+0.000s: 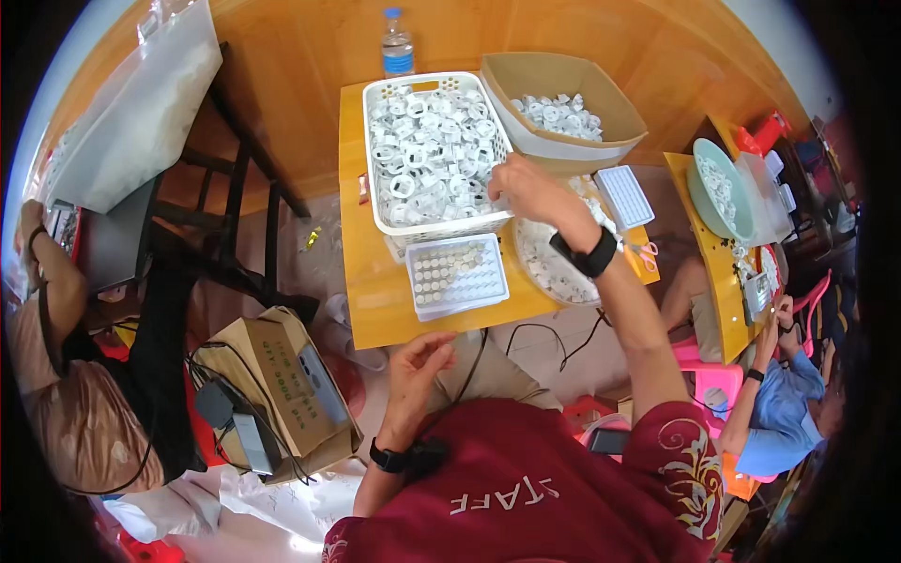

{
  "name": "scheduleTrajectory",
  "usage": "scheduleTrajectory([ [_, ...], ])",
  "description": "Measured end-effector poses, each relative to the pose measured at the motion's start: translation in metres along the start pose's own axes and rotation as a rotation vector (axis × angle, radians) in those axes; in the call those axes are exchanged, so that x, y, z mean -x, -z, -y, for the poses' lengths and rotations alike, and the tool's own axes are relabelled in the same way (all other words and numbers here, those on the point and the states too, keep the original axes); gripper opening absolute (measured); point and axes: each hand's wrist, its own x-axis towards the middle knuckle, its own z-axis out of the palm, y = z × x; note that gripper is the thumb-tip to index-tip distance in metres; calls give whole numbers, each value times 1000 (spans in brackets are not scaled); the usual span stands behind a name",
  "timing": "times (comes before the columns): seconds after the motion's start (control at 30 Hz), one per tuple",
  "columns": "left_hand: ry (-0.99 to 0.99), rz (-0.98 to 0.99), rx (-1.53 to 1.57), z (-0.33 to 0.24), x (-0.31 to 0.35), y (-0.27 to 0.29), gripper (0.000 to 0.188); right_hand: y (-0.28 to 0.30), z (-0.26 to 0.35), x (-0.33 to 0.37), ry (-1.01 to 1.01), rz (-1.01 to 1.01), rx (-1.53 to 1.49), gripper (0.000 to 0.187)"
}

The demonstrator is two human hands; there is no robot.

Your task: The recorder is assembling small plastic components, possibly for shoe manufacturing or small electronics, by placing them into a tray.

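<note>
White plastic parts (pixel 432 155) heap in a white basket (pixel 450 226) on a yellow table (pixel 385 319); wood-panelled wall (pixel 310 56) behind. Bottle (pixel 398 49) behind basket; left hand (pixel 418 366) below table edge, fingers slightly apart; slotted tray (pixel 486 289) in front; right hand (pixel 537 195) at basket's right rim, can't tell if fingers grip; its forearm (pixel 643 328) partly blocks a round plate (pixel 554 295) of parts; carton (pixel 563 145) behind; second tray (pixel 624 197); scissors (pixel 648 251). Count: 1 each basket, bottle, plate, carton; 2 trays.

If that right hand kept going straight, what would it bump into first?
The right hand would probably meet the white plastic basket first, at its right side; the hand's height is unclear.
</note>
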Motion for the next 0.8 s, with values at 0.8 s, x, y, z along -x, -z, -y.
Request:
scheduleTrajectory([
  [0.8,-24,-4,43,-6,-6,2,20,42,24,-3,-482,84,-1134,16],
])
